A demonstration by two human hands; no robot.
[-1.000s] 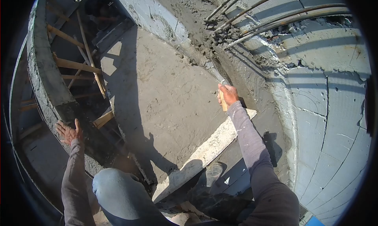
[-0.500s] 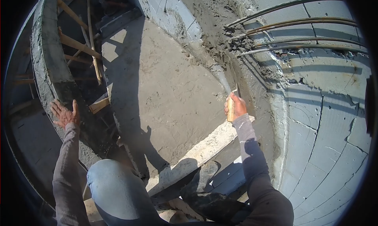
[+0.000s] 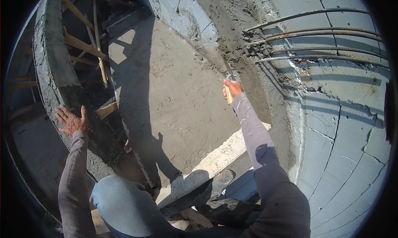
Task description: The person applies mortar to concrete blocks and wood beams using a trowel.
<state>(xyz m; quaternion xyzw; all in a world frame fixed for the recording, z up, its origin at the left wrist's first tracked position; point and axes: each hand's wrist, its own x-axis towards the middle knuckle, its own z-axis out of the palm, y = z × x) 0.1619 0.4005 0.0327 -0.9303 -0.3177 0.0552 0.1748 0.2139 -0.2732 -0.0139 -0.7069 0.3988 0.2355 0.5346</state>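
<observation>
My right hand [image 3: 234, 88] is closed around the wooden handle of a trowel [image 3: 229, 97]. Its blade points away from me, low against the wet mortar where the grey surface meets the block edge; part of the blade is hard to make out. Under it spreads a damp, fairly smooth cement surface [image 3: 182, 88]. On the left, my left hand [image 3: 74, 122] lies flat with fingers spread on top of a curved concrete wall [image 3: 52, 68], and it holds nothing.
Steel bars [image 3: 323, 32] stick out at the upper right beside pale blue blocks [image 3: 327, 138]. Wooden poles [image 3: 85, 47] cross a dark gap at the left. A pale board [image 3: 219, 157] edges the cement near my knee [image 3: 124, 200]. Rough mortar [image 3: 236, 18] runs along the top.
My right hand has moved up and left with the trowel, away from the groove beside the right-hand blocks. My left hand stays on the curved wall. The view has shifted slightly.
</observation>
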